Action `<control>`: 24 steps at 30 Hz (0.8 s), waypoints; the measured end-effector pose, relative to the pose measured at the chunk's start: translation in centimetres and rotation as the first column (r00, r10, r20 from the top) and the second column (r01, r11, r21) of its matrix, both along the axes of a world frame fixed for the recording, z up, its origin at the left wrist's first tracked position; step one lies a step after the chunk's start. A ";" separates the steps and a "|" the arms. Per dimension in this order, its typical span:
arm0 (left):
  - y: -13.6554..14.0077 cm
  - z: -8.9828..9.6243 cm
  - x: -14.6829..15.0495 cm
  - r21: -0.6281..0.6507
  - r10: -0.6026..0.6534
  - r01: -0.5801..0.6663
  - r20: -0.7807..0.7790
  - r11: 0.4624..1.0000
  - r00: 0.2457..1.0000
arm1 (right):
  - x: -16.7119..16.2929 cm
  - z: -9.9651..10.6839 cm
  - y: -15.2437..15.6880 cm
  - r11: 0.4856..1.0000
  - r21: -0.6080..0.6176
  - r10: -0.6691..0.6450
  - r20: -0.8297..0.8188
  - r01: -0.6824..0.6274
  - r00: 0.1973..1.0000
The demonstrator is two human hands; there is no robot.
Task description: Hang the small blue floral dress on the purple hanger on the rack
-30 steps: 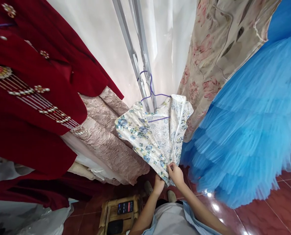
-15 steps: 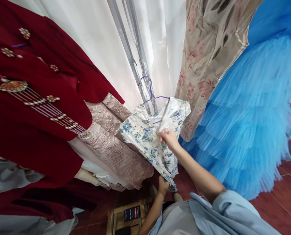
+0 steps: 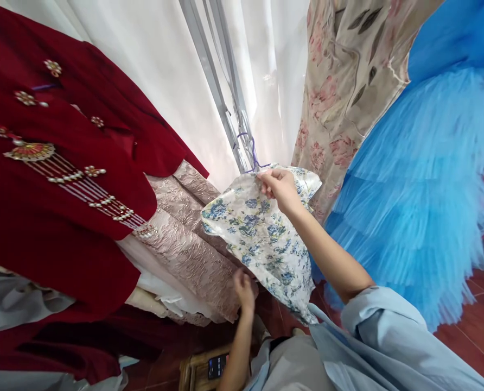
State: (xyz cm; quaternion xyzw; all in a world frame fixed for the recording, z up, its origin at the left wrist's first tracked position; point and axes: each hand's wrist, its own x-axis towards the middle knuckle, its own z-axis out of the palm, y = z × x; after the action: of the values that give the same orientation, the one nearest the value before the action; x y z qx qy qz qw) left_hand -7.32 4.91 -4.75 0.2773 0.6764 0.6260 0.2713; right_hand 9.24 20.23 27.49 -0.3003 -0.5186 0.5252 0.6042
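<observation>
A white blouse (image 3: 250,217) with blue and yellow-green flowers hangs on a purple hanger (image 3: 253,151), which is hooked on a grey metal stand (image 3: 221,81). My right hand (image 3: 280,189) is closed in a pinch on the blouse's neckline, just below the hanger's hook. Most of the hanger is hidden behind cloth and hand. Lower down, my left hand (image 3: 244,289) is raised beside the blouse's left edge, in front of a pink brocade garment (image 3: 201,244). Its fingers are slightly bent and apart, with nothing visible in them.
To the left hangs a dark red garment (image 3: 103,108) with beaded ornaments. On the right are a beige floral garment (image 3: 327,108) and a blue tiered tulle dress (image 3: 405,179). A white curtain (image 3: 144,65) is behind. Below, a phone (image 3: 216,367) lies on a wooden stool (image 3: 189,369).
My right hand has moved up to the neckline, drawing the front cloth over the opening. My left hand has let go of the blouse's lower edge and moved left and up.
</observation>
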 end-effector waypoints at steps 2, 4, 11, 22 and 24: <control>2.5 6.5 -3.5 0.242 0.297 -0.236 -0.263 0.941 0.918 | 0.4 -1.0 -1.1 1.000 -0.007 0.012 0.019 -0.012 1.000; 5.0 14.5 -4.9 0.515 0.432 -0.180 -0.423 0.838 0.797 | 0.5 -1.9 -2.1 1.000 0.000 0.003 0.027 -0.003 1.000; 10.9 36.3 1.9 -0.151 -0.429 0.742 -0.882 0.653 0.198 | 0.2 -3.4 -4.1 0.990 0.136 -0.052 0.092 0.039 0.994; 14.1 37.1 3.9 -0.001 -0.127 0.692 -0.983 0.722 0.132 | -1.3 -9.3 -1.9 0.990 0.003 -0.140 0.251 0.144 0.958; 14.5 37.8 3.3 0.032 -0.106 0.696 -0.982 0.717 0.154 | -1.6 -13.9 -2.7 0.983 -0.025 -0.158 0.409 0.184 0.898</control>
State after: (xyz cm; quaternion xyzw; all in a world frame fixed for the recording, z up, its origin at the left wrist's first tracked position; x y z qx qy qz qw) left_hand -4.00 19.45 33.01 0.8237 0.4092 0.3802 -0.0972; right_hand 7.67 17.57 13.57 -0.4659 -0.5874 0.4122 0.5176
